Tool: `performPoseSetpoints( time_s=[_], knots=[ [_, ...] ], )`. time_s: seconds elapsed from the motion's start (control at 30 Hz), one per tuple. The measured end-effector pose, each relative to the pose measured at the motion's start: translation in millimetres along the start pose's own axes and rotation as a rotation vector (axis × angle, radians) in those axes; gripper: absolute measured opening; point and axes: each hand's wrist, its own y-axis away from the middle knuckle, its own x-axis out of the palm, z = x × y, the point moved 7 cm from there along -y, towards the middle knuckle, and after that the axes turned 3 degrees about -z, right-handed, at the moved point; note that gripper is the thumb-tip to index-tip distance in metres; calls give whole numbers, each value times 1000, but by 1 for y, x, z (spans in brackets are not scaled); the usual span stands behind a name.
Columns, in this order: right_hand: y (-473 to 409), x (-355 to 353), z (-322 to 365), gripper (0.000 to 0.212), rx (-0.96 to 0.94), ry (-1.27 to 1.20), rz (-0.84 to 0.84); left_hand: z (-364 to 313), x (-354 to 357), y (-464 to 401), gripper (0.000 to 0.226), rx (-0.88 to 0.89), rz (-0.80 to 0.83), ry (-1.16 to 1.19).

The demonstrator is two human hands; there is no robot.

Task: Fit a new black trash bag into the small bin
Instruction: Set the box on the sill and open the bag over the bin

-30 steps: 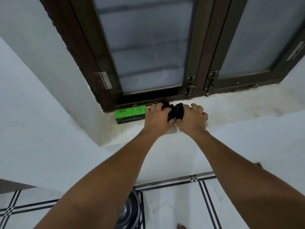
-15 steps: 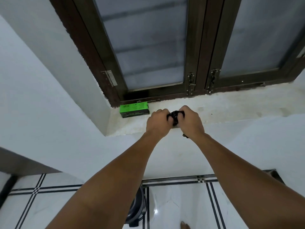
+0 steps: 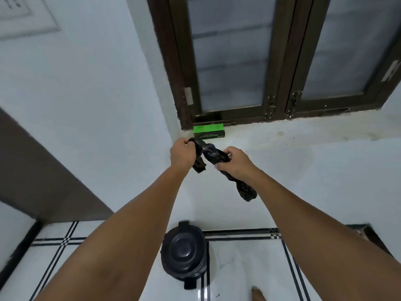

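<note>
Both hands reach forward at chest height, held up in the air before a white wall, and share one black trash bag (image 3: 208, 152) that is twisted into a rope-like strand. On the left, the left hand (image 3: 183, 156) curls its fingers round one end of the bag, with a short tail hanging down just beside its palm. On the right, the right hand (image 3: 235, 162) pinches the strand between thumb and curled fingers, and a longer crumpled tail droops below its wrist. Behind the hands, the largest thing in view is a dark brown window (image 3: 280, 59) with two frosted panes, its frame meeting a white sill (image 3: 303, 131). A white tiled floor (image 3: 245, 268) with thin black lines fills the bottom of the view, and a brown panel (image 3: 45, 170) slants across the left side. On the floor, directly below the hands and between the two forearms, stands the small bin (image 3: 184, 255), dark and round with its lid closed; the bag is well above it and not touching it. A green box (image 3: 208, 131) lies on the sill in its left corner, against the window frame, just beyond the left hand. At the bottom edge, right of the bin, part of a bare foot (image 3: 258, 295) shows.
</note>
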Motion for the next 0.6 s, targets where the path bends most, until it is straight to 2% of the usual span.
performPoseSetpoints(
  time_s=[0.07,0.13,0.2,0.23,0.3,0.37,0.4,0.43,0.47,0.53,0.6],
  knots=[
    [24,27,0,11,10,109,-14,29,-42,9,17,-170,-89,187],
    [45,45,-2,1,41,110,-58,57,-78,20,20,-320,-185,378],
    [66,63,-5,9,80,91,-101,89,-111,32,27,-433,-250,493],
    [74,71,-8,12,107,77,-109,100,-121,36,30,-457,-228,547],
    [90,86,-10,19,172,5,-118,109,-135,49,50,-464,-82,571],
    [98,98,-11,18,235,-114,-124,107,-145,62,78,-313,45,188],
    [103,107,-8,17,258,-170,-123,105,-153,71,78,-177,49,-30],
    [106,109,-6,17,281,-225,-124,97,-149,77,70,-46,85,-152],
    [111,117,0,16,287,-257,-116,95,-147,91,56,12,199,-146],
    [116,127,12,12,258,-280,-100,99,-133,117,36,-73,499,-29],
    [128,141,26,11,219,-309,-59,108,-137,136,33,-104,614,-11]
  ],
)
